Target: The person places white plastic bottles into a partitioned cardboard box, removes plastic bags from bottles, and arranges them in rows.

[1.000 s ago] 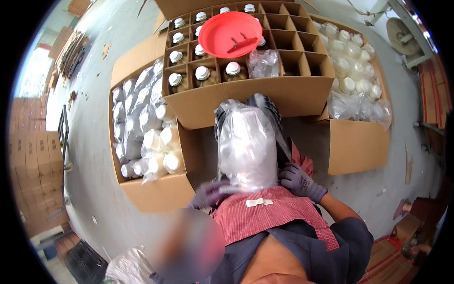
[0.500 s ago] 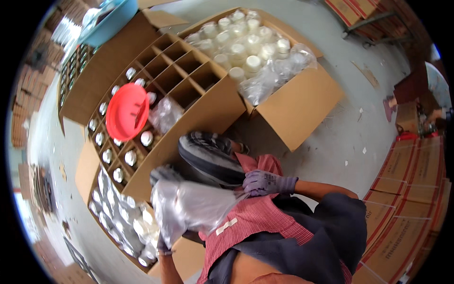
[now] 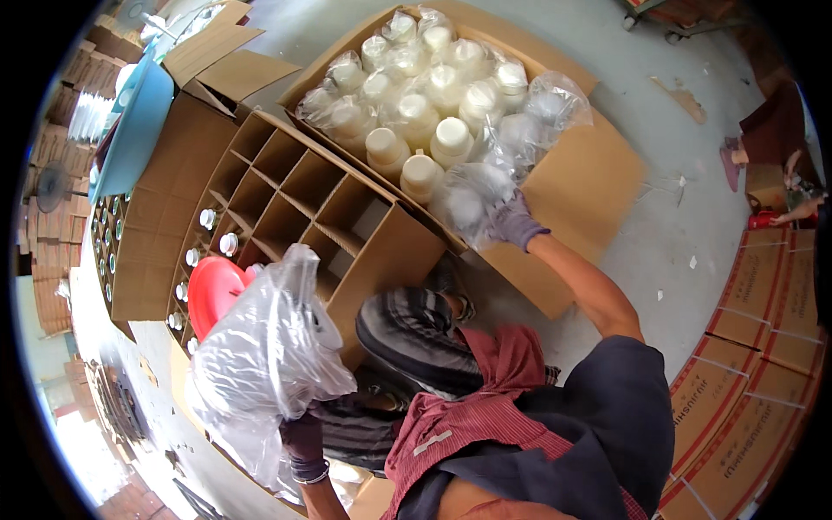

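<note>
My left hand (image 3: 303, 440), in a dark purple glove, grips the lower side of a large clear plastic bag (image 3: 269, 347). The bag is crumpled and covers part of the divided carton (image 3: 416, 247) and the red plastic dish (image 3: 214, 295). My right hand (image 3: 514, 221), in a grey-purple glove, has its fingers curled on a plastic-wrapped bottle (image 3: 468, 201) at the near corner of an open carton (image 3: 321, 65). Its fingertips are partly hidden by the film. Several white-capped, cream-coloured bottles (image 3: 452, 141) stand in that carton, many under clear film.
Silver-capped bottles (image 3: 229, 243) stand in some cells of the divided carton. A blue basin (image 3: 143, 121) is at the far left. Sealed cartons (image 3: 750, 290) are stacked on the right. A trolley (image 3: 650, 17) and another person's arm (image 3: 802, 210) show at the far right.
My right hand has left the plastic bag and reached forward to the bottles in the open carton. My left hand has kept the bag, which now spreads over the divided carton's near side.
</note>
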`<state>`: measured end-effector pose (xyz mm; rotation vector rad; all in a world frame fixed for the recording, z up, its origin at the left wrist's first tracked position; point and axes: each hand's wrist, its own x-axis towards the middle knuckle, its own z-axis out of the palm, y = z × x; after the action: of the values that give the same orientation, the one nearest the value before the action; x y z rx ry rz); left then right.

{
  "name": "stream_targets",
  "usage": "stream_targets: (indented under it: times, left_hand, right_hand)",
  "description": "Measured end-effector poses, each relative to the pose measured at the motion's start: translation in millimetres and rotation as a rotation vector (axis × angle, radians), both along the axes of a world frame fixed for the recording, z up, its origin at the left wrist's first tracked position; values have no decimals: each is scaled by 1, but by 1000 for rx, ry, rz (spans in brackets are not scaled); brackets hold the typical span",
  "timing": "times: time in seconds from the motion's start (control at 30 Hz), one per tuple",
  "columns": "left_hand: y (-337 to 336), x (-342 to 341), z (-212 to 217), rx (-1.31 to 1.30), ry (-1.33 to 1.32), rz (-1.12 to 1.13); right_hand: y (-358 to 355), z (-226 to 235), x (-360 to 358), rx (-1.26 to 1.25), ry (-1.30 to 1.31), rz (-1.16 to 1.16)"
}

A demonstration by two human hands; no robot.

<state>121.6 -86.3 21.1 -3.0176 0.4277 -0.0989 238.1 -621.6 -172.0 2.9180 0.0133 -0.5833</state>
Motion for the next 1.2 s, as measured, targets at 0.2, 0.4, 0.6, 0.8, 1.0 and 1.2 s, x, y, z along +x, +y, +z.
stream_targets:
  times: [0.2, 0.4, 0.6, 0.8, 1.0, 1.2]
  left_hand:
    - [-1, 65, -11, -744, 271, 293]
    - [-86, 150, 19, -14, 532, 365]
    - [-42, 170, -20, -448, 401, 362]
    - [-70, 251, -7, -783, 175, 172]
    - [-135, 383, -49, -1518, 807, 96]
    - [-326, 439, -97, -315, 688, -948]
  right_hand:
    - [19, 101, 60, 239, -179, 43]
    - [13, 4, 209, 461, -244, 42]
    - [30, -69, 264, -139, -62, 627]
    - [-2, -34, 267, 321, 59, 351]
    - [-66, 192, 112, 1245, -93, -213]
    - [-100, 158, -77, 1367, -869, -783]
